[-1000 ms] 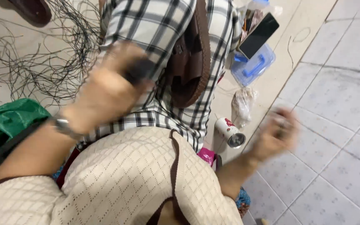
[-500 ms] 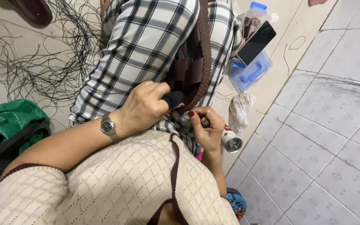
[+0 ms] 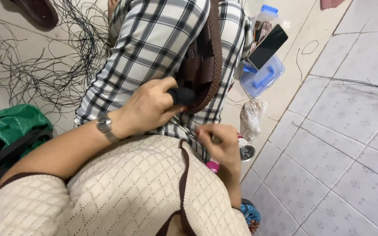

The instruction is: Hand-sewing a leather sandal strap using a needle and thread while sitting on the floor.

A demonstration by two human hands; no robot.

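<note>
1. Gripping a small black handle, the left hand is closed round it, fingers curled, a wristwatch on the wrist behind.
2. The handle's free end points up and to the right, straight at the brown woven piece lying on the checked lap; it seems to touch the piece's lower edge.
3. That brown piece runs lengthwise away from the body, its braided rim curving down its right side.
4. The right hand sits lower and nearer the body, fingers pinched together; whether something thin is held there I cannot tell. The left hand is the nearer one to the brown piece.
5. Farther out: loose black strands on the floor to the left, a green bag by the left arm, a clear plastic box with a phone on it to the right.
</note>
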